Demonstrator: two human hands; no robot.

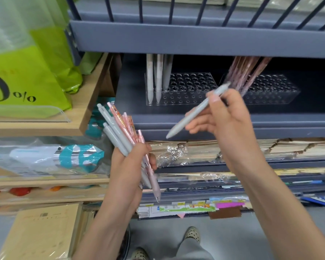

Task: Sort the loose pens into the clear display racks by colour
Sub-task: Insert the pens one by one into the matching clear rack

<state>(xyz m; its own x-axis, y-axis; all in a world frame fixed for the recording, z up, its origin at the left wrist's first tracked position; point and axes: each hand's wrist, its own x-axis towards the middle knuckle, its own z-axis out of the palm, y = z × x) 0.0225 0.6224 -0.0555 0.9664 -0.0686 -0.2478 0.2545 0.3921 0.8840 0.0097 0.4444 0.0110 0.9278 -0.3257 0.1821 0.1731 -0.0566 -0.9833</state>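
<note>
1. Grip first: the right hand (227, 117) pinches one grey pen (193, 113) between thumb and fingers (197, 125), holding it along its upper half. The pen hangs slanted in the air in front of the dark shelf (195, 122), with its tip pointing down and left
2. Match the colour before moving. The left clear rack (191, 87) has grey pens (158, 77) standing in its left-hand holes, and the right clear rack (274, 91) holds pinkish ones (248, 72), so this pen probably belongs in the left rack
3. Turn the pen tip-down and carry it up and to the left, aiming for a free hole just beside the standing grey pens so that the colour fills in tidy rows
4. The shelf above hangs low over the racks, so the pen likely has to go in tilted and be straightened as it drops
5. Let go only when the tip sits in the lower plate, because a half-seated pen could lean onto its neighbours
6. The left hand (131, 164) is clenched round a bundle of grey and pink pens (120, 132), low and left of the shelf. It is best held clear of the racks, gripped firmly enough that none slide out
</note>
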